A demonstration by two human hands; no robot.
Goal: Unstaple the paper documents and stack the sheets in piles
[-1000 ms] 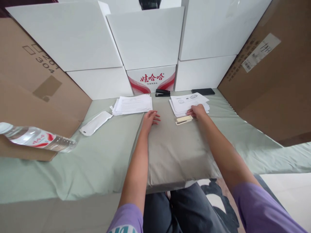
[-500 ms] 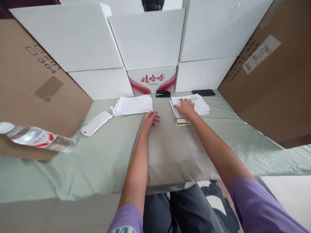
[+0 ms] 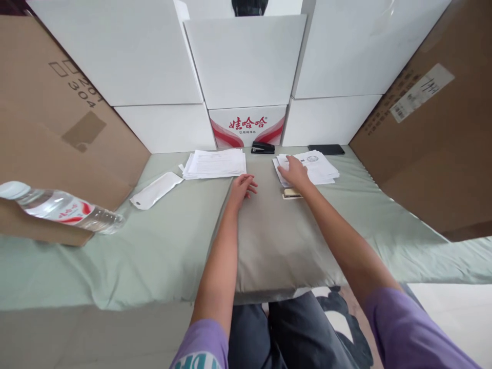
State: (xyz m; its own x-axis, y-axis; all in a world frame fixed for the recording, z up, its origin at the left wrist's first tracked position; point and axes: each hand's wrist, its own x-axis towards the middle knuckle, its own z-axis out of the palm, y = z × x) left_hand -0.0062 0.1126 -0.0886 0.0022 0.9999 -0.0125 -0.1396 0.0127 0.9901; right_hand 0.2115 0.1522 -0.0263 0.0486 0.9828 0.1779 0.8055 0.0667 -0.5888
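Observation:
On the right, a stack of printed papers (image 3: 321, 169) has a round stamp on its top sheet. My right hand (image 3: 295, 171) rests over its left part, thumb and forefinger apart, touching the sheets without a visible grip. Just below that stack lies a small beige stapler-like object (image 3: 291, 193), partly covered by my right wrist. My left hand (image 3: 242, 188) lies on the cloth, empty, fingers loosely bent and apart. It is beside the lower right corner of another paper stack (image 3: 215, 164). A black stapler (image 3: 263, 148) stands between the two stacks, at the back.
White boxes (image 3: 246, 61) wall off the back, with brown cardboard (image 3: 42, 118) on the left and a brown carton (image 3: 434, 154) on the right. A dark phone (image 3: 326, 149) lies at the back right. A white pouch (image 3: 157, 190) and a tilted water bottle (image 3: 65, 207) are on the left.
My right hand has drawn its fingers in from a flatter spread, staying on the right stack. My left hand has hardly moved. The whole view has shifted slightly.

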